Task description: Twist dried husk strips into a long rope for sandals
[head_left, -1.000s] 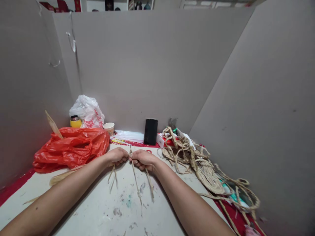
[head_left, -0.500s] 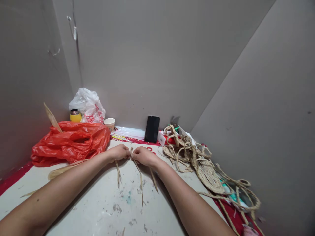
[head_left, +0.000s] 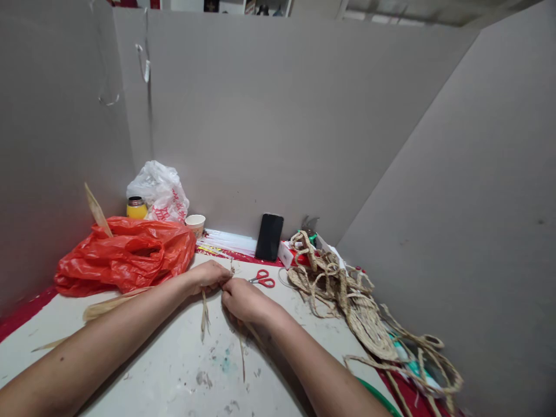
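My left hand (head_left: 207, 276) and my right hand (head_left: 241, 300) meet at the middle of the white, paint-stained table top (head_left: 182, 370). Both pinch thin dry straw strands (head_left: 203, 313) that hang from the fingers and trail toward me over the table. The right hand lies just below and right of the left one, knuckles up. Red-handled scissors (head_left: 263, 280) lie on the table just beyond my right hand.
A red plastic bag (head_left: 125, 255) with a straw leaf sticking out sits at the left, a white bag (head_left: 158, 191), yellow jar (head_left: 136, 208) and paper cup (head_left: 195, 223) behind it. A black phone (head_left: 269, 236) leans on the grey partition. Braided straw rope (head_left: 347, 289) is piled at the right.
My right hand has slid toward me and left, now under the left hand, uncovering the red scissors. The hanging strands swung with it. The view shifted slightly.
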Tool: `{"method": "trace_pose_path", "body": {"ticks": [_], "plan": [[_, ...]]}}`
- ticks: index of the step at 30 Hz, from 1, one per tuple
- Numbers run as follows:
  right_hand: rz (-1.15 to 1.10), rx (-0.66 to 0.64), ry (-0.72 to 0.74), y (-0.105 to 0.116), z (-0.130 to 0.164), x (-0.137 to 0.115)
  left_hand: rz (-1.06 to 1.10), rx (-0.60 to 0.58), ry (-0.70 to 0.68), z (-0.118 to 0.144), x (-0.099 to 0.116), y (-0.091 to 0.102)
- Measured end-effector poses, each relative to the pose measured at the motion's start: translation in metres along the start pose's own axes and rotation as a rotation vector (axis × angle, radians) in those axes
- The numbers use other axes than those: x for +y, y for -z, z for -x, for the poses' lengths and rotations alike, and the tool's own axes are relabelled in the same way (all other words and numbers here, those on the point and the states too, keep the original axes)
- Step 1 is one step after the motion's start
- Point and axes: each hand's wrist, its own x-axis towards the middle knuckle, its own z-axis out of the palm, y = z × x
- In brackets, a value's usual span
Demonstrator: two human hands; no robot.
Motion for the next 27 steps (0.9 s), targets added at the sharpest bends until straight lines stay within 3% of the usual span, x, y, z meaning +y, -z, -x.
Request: {"method": "trace_pose_path", "body": {"ticks": [3,7,12,16,20,27], "plan": [[0.101,0.035,0.031,-0.005,0.008,-0.005,0.061,-0.045,0.007,0.001,0.001,0.002],[0.067,-0.078,0.037,0.012,0.014,-0.008,0.142,-0.122,0.019,0.005,0.004,0.007],[-0.153,0.246,-0.013,0.042,-0.006,0.011,0.210,-0.197,0.008,0.006,0.007,0.010],[-0.236,0.201,-0.081,0.030,-0.023,0.025,0.226,-0.218,0.001,0.006,0.007,0.009],[-0.315,0.129,-0.084,0.012,-0.025,0.024,0.210,-0.228,-0.010,0.005,0.006,0.008],[-0.269,0.168,-0.114,0.019,-0.026,0.028,0.107,-0.184,-0.029,0.006,0.005,0.007]]}}
